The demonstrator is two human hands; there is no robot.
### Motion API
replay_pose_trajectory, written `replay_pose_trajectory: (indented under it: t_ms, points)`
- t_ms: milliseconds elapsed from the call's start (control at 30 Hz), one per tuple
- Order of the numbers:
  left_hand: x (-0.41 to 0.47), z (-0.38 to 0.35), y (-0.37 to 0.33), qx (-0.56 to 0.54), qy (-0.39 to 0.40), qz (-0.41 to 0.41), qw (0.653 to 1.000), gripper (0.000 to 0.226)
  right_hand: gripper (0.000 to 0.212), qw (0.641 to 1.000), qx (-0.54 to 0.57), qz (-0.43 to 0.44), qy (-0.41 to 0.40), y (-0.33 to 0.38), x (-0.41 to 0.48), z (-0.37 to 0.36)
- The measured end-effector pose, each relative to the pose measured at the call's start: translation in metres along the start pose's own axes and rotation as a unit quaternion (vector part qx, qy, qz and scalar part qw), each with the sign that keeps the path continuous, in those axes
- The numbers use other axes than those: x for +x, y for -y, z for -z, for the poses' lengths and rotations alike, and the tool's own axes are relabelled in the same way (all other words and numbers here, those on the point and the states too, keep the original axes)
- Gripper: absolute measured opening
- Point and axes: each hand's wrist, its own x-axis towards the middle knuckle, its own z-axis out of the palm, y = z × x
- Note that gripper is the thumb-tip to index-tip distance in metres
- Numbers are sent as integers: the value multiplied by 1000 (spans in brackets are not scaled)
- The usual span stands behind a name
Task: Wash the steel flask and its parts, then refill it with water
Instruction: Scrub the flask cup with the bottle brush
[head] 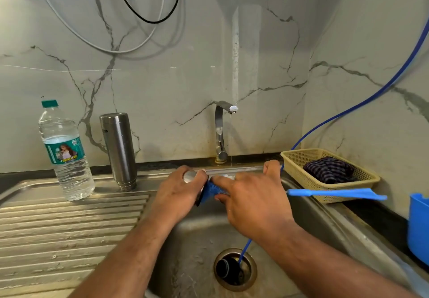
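While the cap [191, 176] is gripped by the left hand [178, 195], the scrubber [210, 192] at its right is pinched by the right hand [253, 198]

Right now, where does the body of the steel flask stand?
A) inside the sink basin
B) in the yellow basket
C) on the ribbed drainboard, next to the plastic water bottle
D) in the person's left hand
C: the steel flask stands on the drainboard, just right of the plastic water bottle, outside the basin.
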Motion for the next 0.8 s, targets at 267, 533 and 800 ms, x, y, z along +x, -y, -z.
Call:
replay_pose_trajectory:
  t_ms: [267,533,800]
  points:
    - [-1,21,10,-131,253,118,951,46,37,984,82,144,-71,-33,4,-23]
    - [2,-1,-5,-474,119,129,863,46,33,993,57,-41,-93,0,2,-23]
    - [-2,2,-8,-35,-35,-37,998,24,26,999,5,-8,-37,6,-2,-3]
